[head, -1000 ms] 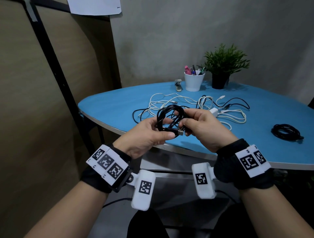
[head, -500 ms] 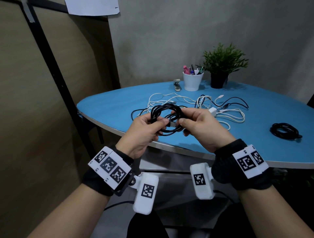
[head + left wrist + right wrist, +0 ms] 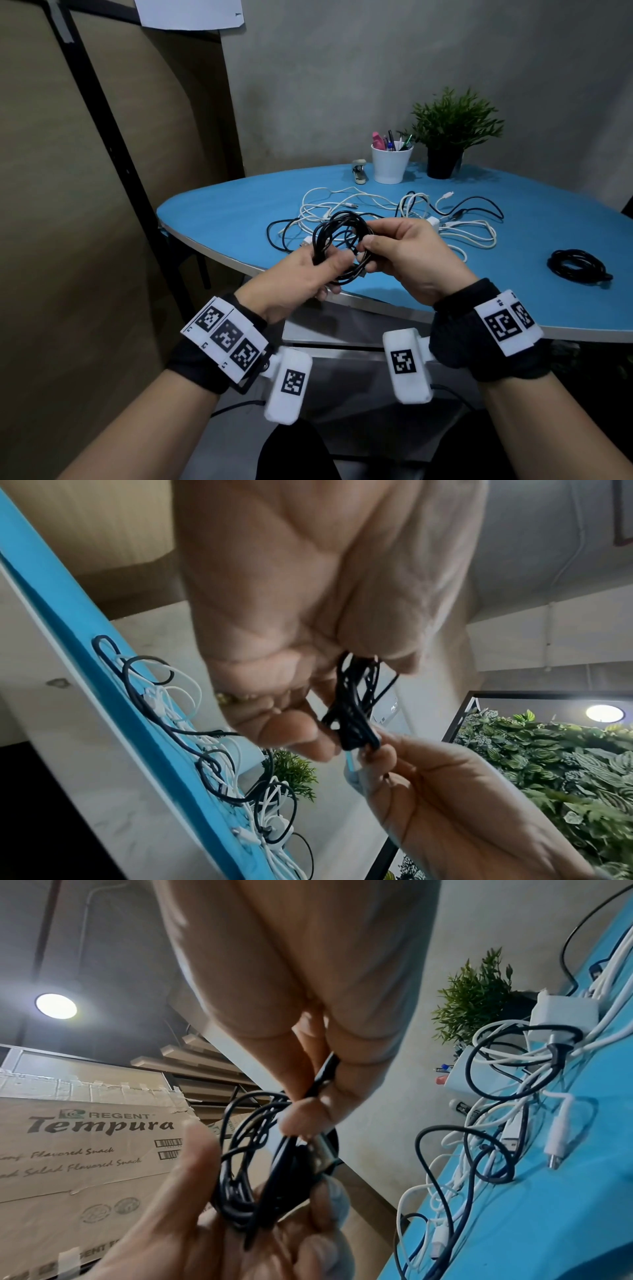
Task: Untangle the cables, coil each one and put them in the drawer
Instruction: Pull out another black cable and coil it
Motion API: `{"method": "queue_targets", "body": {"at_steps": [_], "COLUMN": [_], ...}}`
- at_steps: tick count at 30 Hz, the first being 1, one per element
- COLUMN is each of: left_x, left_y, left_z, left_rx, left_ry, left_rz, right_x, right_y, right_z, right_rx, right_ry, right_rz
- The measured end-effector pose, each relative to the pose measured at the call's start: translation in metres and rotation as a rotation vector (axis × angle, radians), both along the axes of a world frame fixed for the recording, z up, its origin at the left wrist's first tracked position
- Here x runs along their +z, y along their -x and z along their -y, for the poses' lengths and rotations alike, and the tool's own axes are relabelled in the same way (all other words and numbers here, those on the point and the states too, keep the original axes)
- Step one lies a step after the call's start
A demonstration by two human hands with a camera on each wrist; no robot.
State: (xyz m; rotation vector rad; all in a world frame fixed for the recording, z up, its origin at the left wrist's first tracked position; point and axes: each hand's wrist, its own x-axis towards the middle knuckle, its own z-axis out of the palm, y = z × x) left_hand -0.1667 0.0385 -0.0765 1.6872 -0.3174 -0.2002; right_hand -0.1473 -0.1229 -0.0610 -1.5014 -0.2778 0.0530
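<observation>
Black cable coil (image 3: 342, 248) held in air just past near edge of desk (image 3: 222, 219), between both hands, not touching desk. Left hand (image 3: 301, 277) w/ grip clamped on coil's left side, thumb over bundled loops, fingers curled under. Right hand (image 3: 407, 255) w/ grip pinched on free end/strand at coil's right; plug end seems to sit by the pinch, blurred in wrist views.

Handling, judged: light, thin, floppy but springy, so loops likely to fan out or pop open if grip loosens. Jacket looks smooth, prob slippery. Not fragile exc. plug end; avoid sharp kinks near connector. Best hold: across whole bundle where strands cross, not one loop. Tail likely needs wrapping round or tucking thru bundle to lock it.

Rest of task: tangle of white + black cables (image 3: 383, 216) w/ white charger (image 3: 432, 222) on desk just behind hands, not yet sorted. Second black coil (image 3: 579, 267) on desk far right, well apart, already wound, not yet stowed.

Room: open air above near edge, hands free to move. Drawer front (image 3: 342, 337) seems to sit under desk below hands, looks shut; cannot tell handle. One hand needed to pull it, so coil must hold shape in the other. Pen cup (image 3: 391, 163), stapler (image 3: 359, 171), plant (image 3: 448, 133) at back, well clear. Cardboard panel (image 3: 68, 240) and black frame post (image 3: 113, 144) to left, near desk tip, limits leftward swing.
</observation>
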Motion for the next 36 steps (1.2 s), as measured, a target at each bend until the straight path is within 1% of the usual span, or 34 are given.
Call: {"method": "queue_targets", "body": {"at_steps": [3,8,12,16,19,21,23,27,30,33,36], "left_x": [0.003,0.000,-0.002,-0.002,-0.001,-0.001,-0.002,-0.003,-0.005,-0.010,-0.013], "left_y": [-0.001,-0.001,-0.004,-0.002,0.000,0.000,0.000,0.000,-0.001,-0.002,-0.002], "left_z": [0.001,0.007,0.009,0.009,0.012,0.012,0.011,0.012,0.014,0.013,0.014], "left_rx": [0.083,0.146,0.201,0.191,0.162,0.146,0.143,0.120,0.053,0.061,0.069], "left_ry": [0.056,0.168,0.121,0.113,0.218,0.230,0.217,0.250,0.295,0.372,0.416], "left_rz": [-0.063,-0.098,-0.067,-0.063,-0.101,-0.113,-0.120,-0.120,-0.063,-0.028,0.038], "right_x": [-0.001,-0.002,-0.004,-0.002,0.000,0.001,0.002,0.004,0.006,0.009,0.010], "right_y": [0.000,0.003,0.001,0.004,0.004,0.004,0.005,0.007,0.006,0.004,0.003], "right_z": [0.000,-0.005,-0.005,-0.005,-0.005,-0.005,-0.005,-0.008,-0.008,-0.006,-0.006], "right_rx": [-0.008,-0.037,-0.066,-0.073,-0.123,-0.144,-0.132,-0.120,-0.193,-0.225,-0.215], "right_ry": [-0.027,-0.038,-0.073,0.002,0.058,0.074,0.038,-0.037,-0.146,-0.278,-0.324], "right_rz": [-0.024,-0.035,-0.054,-0.037,-0.009,0.006,0.000,-0.013,-0.030,-0.052,-0.065]}}
